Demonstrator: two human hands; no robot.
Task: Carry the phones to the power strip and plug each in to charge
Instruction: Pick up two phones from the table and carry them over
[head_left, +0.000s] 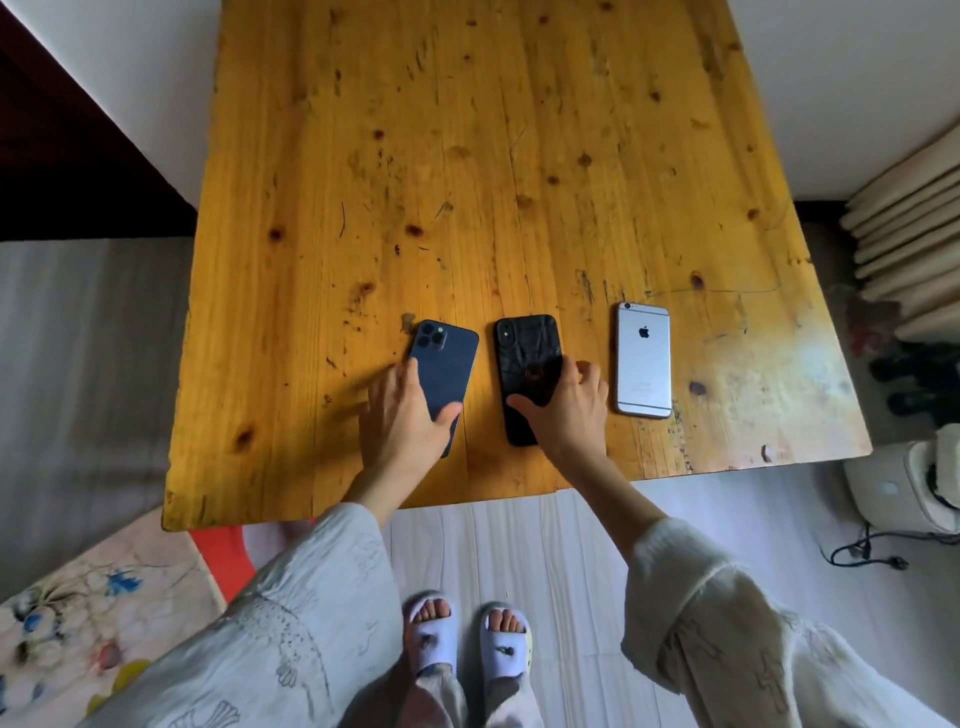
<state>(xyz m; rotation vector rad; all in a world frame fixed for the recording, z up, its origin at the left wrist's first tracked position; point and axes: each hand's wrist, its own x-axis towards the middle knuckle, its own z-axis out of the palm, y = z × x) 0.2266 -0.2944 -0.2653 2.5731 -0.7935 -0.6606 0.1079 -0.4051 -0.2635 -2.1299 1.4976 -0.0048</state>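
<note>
Three phones lie face down in a row near the front edge of a yellow wooden table (467, 156). The dark blue phone (449, 358) is on the left, and my left hand (405, 421) grips its lower half, thumb on its right edge and fingers along its left edge. The black phone (527, 358) lies in the middle; my right hand (563, 410) clasps its lower right part, thumb across its back. The silver phone (643, 358) lies untouched to the right. No power strip is in view.
A red plastic stool (218, 551) stands under the table's front left corner beside a flowered mat (78, 613). At right are stacked beige cushions (914, 249), a white appliance (904, 493) and a black cord (867, 553) on the floor. My slippered feet stand below.
</note>
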